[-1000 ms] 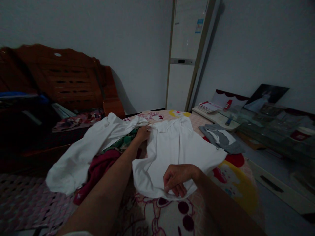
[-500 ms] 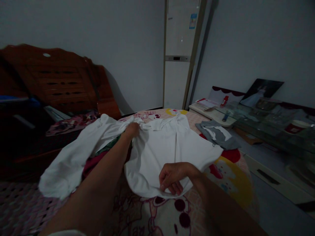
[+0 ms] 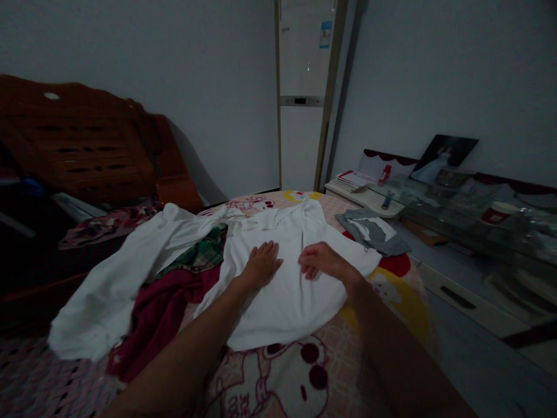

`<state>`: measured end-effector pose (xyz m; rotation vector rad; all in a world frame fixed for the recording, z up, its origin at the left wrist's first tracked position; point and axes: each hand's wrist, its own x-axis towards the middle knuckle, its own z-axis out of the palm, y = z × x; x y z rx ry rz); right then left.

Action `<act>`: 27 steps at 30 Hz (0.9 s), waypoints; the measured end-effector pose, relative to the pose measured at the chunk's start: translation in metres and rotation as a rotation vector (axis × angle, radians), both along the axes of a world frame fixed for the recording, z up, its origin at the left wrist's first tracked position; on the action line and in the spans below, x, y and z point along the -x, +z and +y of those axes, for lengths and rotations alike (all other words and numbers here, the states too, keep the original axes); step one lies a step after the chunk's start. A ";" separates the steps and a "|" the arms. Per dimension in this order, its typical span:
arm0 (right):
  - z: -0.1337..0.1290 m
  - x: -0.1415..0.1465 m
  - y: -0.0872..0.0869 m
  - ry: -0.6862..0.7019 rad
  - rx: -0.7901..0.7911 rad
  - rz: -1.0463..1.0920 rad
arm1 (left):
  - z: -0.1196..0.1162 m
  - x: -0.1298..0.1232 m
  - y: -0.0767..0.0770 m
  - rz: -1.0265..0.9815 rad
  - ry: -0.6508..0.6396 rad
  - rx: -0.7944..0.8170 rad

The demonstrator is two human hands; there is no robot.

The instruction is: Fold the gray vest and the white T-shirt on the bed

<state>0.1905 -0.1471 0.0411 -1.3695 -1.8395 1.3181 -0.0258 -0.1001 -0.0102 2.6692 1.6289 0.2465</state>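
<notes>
A white garment (image 3: 278, 307) lies spread over a round table with a patterned cloth (image 3: 300, 383). My left hand (image 3: 262, 264) rests on its middle, fingers spread flat and holding nothing. Just to the right, my right hand (image 3: 319, 259) is over the same garment with its fingers curled; whether they pinch any fabric is hidden. The garment's left part (image 3: 113, 278) trails over a green plaid cloth (image 3: 200, 252) and a dark red cloth (image 3: 161, 307) on the left.
A folded grey garment (image 3: 373, 231) lies at the table's right edge. Beyond it stands a glass-topped cabinet holding a paper cup (image 3: 498, 213) and a picture (image 3: 446, 157). A wooden bench (image 3: 91, 145) is at the left.
My left hand has let go of the garment's upper left edge and moved down and right onto its middle. My right hand has moved up from the lower hem. The garment's left side lies flatter.
</notes>
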 end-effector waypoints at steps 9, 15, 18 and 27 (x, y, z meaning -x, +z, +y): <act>0.028 -0.099 -0.049 -0.654 -0.558 -0.957 | 0.001 0.010 -0.013 -0.025 -0.021 -0.054; 0.029 -0.094 -0.051 -0.754 -0.582 -1.059 | 0.001 0.011 -0.014 -0.030 -0.025 -0.047; 0.027 -0.092 -0.049 -0.762 -0.570 -1.086 | 0.000 0.010 -0.012 -0.035 -0.028 -0.045; 0.028 -0.085 -0.061 -0.776 -0.640 -1.119 | -0.002 0.010 -0.007 -0.047 -0.027 -0.014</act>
